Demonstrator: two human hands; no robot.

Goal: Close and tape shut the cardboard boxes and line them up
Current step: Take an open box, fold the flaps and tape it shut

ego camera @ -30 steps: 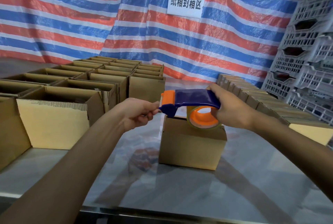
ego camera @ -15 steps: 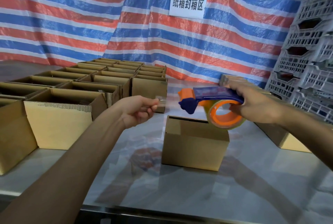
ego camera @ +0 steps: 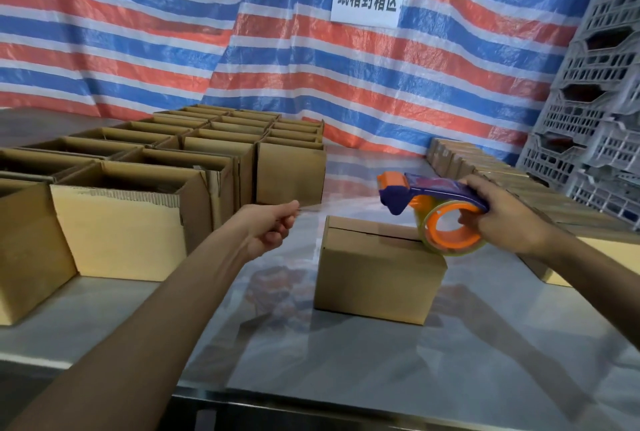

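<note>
Steel table (ego camera: pixel 346 361) holds boxes (ego camera: pixel 121 233); striped tarp (ego camera: pixel 138 32).

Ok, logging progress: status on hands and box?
Left hand pinches tape end. Right hand grips dispenser over closed box. Seam untaped. Nothing in the way.

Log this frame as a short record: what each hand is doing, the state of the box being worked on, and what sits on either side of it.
left hand: pinches the tape end, stretched from the dispenser
right hand: grips the tape dispenser over the box's right end; contact unclear
centre box: flaps closed, dark seam showing, no tape seen on it
left side: open boxes in rows
right side: closed boxes in a row
surface: metal table
</note>
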